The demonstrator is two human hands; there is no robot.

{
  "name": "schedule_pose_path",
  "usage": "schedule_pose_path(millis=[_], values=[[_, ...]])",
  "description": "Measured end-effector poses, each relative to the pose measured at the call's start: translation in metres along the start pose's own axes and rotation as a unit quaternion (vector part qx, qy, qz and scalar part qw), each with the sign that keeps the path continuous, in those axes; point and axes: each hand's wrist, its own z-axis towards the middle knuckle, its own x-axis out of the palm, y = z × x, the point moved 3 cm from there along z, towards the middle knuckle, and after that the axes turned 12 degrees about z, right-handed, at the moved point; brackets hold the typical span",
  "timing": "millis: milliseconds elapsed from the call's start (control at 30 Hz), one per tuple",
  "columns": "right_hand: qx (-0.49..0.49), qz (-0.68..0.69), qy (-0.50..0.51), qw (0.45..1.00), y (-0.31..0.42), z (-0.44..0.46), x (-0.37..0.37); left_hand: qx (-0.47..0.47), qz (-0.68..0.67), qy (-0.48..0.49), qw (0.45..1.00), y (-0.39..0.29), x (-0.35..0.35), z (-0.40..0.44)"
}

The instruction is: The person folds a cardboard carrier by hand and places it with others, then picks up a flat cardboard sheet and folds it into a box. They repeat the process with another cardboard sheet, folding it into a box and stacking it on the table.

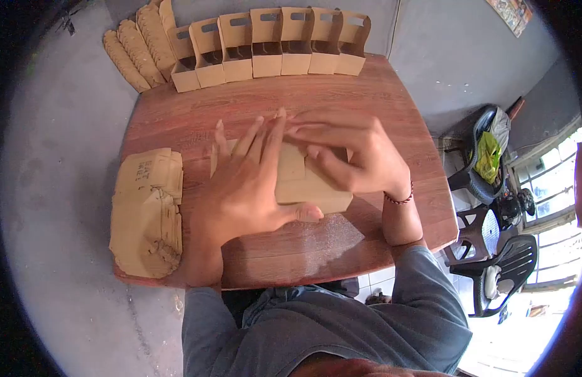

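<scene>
A partly folded brown cardboard carrier box point(316, 191) lies on the wooden table in front of me. My left hand point(244, 182) rests across its left part, fingers spread and the thumb along the near edge. Over the far right part is my right hand point(354, 147), its fingers stretched towards the left fingertips and the thumb held apart, pointing at the top panel. The two hands nearly meet at the far edge, which they mostly cover. Whether the right fingertips press on a flap there cannot be made out.
Several finished cardboard carriers point(267, 47) with handle slots stand in a row along the table's far edge. Stacked folded cardboard point(143, 53) leans at the back left. A pile of flat cardboard blanks point(146, 213) lies at left. Chairs point(501, 270) stand to the right of the table point(404, 119).
</scene>
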Motion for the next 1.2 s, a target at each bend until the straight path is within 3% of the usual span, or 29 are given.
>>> schedule_pose_path(millis=[67,200,367,533,633,833,1000,1100,1200], values=[[0.024,-0.066,-0.050,0.996,0.005,0.000,-0.013,-0.010,-0.004,0.034,0.999,0.000,0.000,0.004],[0.130,-0.106,-0.005,0.986,0.007,-0.011,-0.024,0.022,0.048,0.046,0.998,-0.003,0.001,0.001],[0.096,-0.154,-0.029,0.983,0.016,-0.008,-0.018,0.007,0.052,-0.003,0.999,-0.006,0.004,-0.004],[0.090,-0.191,-0.045,0.976,0.021,-0.008,-0.016,0.001,0.051,0.015,0.999,-0.007,-0.002,-0.003],[0.137,-0.206,-0.040,0.968,0.022,-0.008,-0.017,0.004,0.054,0.010,0.998,-0.011,-0.004,-0.004],[0.173,-0.161,0.000,0.972,0.016,-0.008,-0.016,0.018,0.048,-0.013,0.999,-0.019,-0.017,-0.009],[0.126,-0.036,-0.027,0.991,0.013,-0.008,-0.011,0.008,0.016,0.018,1.000,-0.016,-0.016,-0.009],[0.100,-0.026,-0.042,0.994,0.013,-0.008,-0.010,0.000,0.011,0.030,0.999,-0.014,-0.013,-0.009],[0.094,0.016,-0.045,0.994,0.017,-0.005,-0.009,0.023,-0.011,-0.013,1.000,-0.010,-0.015,-0.010]])
